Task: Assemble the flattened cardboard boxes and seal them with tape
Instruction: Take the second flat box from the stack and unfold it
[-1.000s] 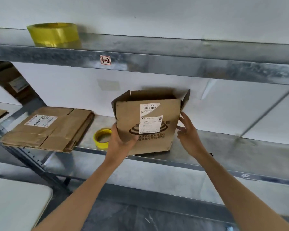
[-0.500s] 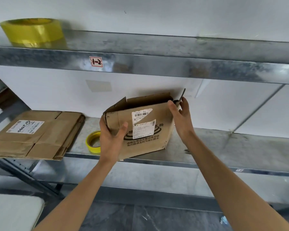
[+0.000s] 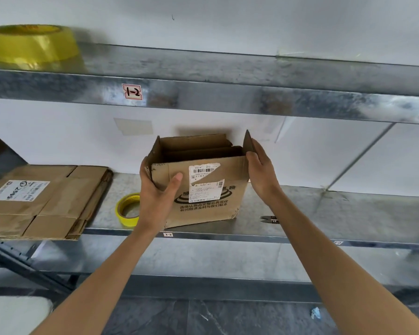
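box (image 3: 205, 189), left hand (image 3: 155, 201) fingers hidden behind

Both arms reach out, left hand (image 3: 156, 197) gripping, right hand (image 3: 261, 176) pressing flat-fingered.

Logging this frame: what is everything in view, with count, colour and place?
open box: 1, brown, centre of middle shelf
flattened boxes: one stack, brown, middle shelf, left
small tape roll: 1, yellow, between stack and open box
large tape roll: 1, yellow, upper shelf, left
small tool: 1, dark, right of open box
shelf rack: 1, grey metal, against white wall
left hand: grips open box's left front corner
right hand: flat against open box's right side
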